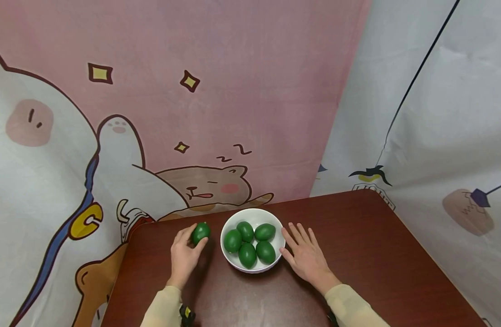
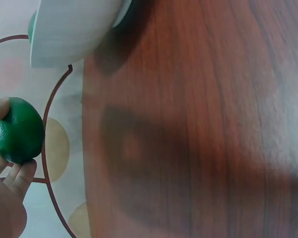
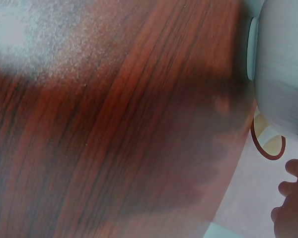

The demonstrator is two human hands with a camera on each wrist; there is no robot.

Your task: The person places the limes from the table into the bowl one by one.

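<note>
In the head view my left hand [image 1: 184, 256] pinches a green lime [image 1: 201, 233] between thumb and fingers, left of a white bowl [image 1: 252, 269]. The same lime [image 2: 21, 131] shows at the left edge of the left wrist view, held off the table. Several more green limes [image 1: 247, 255] lie in the bowl. My right hand [image 1: 306, 256] is at the bowl's right side, fingers spread and straight, thumb and fingertips by the rim. In the right wrist view only part of that hand [image 3: 293, 208] shows, beside the bowl [image 3: 283, 64].
The bowl stands on a dark red-brown wooden table [image 1: 369, 254] near its back edge. Behind the table hangs a cloth [image 1: 267, 91] printed with cartoon animals. A pale cloth [image 1: 446, 113] hangs along the right side.
</note>
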